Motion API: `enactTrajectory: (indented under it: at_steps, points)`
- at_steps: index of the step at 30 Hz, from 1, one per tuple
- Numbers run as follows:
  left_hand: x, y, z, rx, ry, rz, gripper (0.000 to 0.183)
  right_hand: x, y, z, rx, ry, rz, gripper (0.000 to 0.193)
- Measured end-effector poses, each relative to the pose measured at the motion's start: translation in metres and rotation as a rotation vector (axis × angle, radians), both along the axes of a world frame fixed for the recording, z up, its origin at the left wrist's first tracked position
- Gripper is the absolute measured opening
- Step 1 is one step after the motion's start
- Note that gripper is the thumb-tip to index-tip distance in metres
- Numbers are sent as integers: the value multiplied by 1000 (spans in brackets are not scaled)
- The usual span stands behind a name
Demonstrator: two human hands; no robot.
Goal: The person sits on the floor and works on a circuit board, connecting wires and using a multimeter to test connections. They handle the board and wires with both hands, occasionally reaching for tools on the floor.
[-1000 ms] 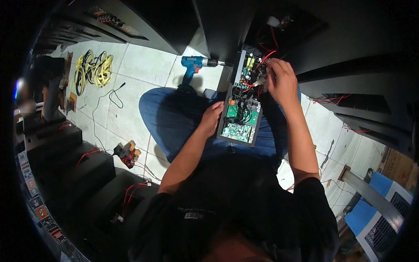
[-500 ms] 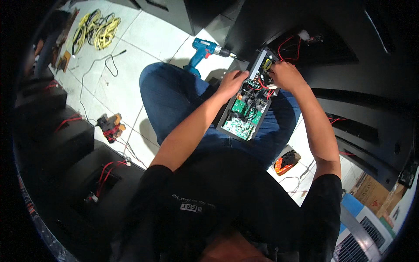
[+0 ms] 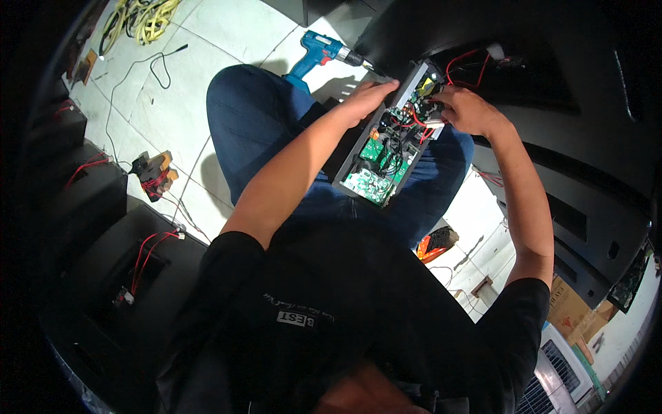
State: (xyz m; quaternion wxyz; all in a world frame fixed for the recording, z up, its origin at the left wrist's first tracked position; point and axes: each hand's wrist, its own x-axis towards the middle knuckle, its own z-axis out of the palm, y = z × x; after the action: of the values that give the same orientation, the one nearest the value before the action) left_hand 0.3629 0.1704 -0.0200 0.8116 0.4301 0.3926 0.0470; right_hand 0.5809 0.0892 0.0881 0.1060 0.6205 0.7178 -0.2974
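A long black electronics module [image 3: 350, 176] rests across my lap. Its uncovered top shows green circuit boards, black cables, red wires and a grey metal bar [image 3: 412, 85] along its upper left side. My left hand [image 3: 365, 102] grips the module's left edge beside this bar, with its fingertips partly hidden. At the upper right end, my right hand [image 3: 472, 112] has its fingers bent in over the inner parts. What they pinch, if anything, I cannot make out. A white connector [image 3: 434, 124] on red wires lies just below those fingers.
A blue cordless drill [image 3: 319, 55] lies on the tiles beyond my left knee. Large black cabinets [image 3: 531, 41] with loose red wires stand close on the right, others on the left. Coiled yellow cable [image 3: 141, 19] lies far left; an orange-and-black item [image 3: 437, 243] sits right of my lap.
The whole view has shifted, with the surroundings sliding upward. My right hand has drawn slightly back to the right, uncovering more of the wires and white connector. My left hand stays at the module's edge.
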Motion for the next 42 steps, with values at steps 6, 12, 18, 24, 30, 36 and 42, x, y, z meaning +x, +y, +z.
enactTrajectory:
  at_steps: [6,12,18,24,30,36,42]
  points:
    - [-57,-44,-11,-379,-86,58,34,5,-4,-1,78,37,0,34]
    - [-37,-42,-51,-152,-121,191,32,3,1,5,73,47,33,37]
    - [-39,-35,-26,-273,-101,127,34,-3,-2,27,-57,-58,-18,58]
    - [-35,-38,-44,-187,-115,101,30,-14,3,34,-112,-160,11,71]
    - [-39,-35,-48,-433,-257,144,23,-14,3,27,-73,-154,28,67]
    - [-32,-36,-50,-390,-226,170,23,-11,-1,24,5,-137,62,63]
    - [-31,-37,-60,-263,-209,149,32,-12,6,21,-47,-102,82,55]
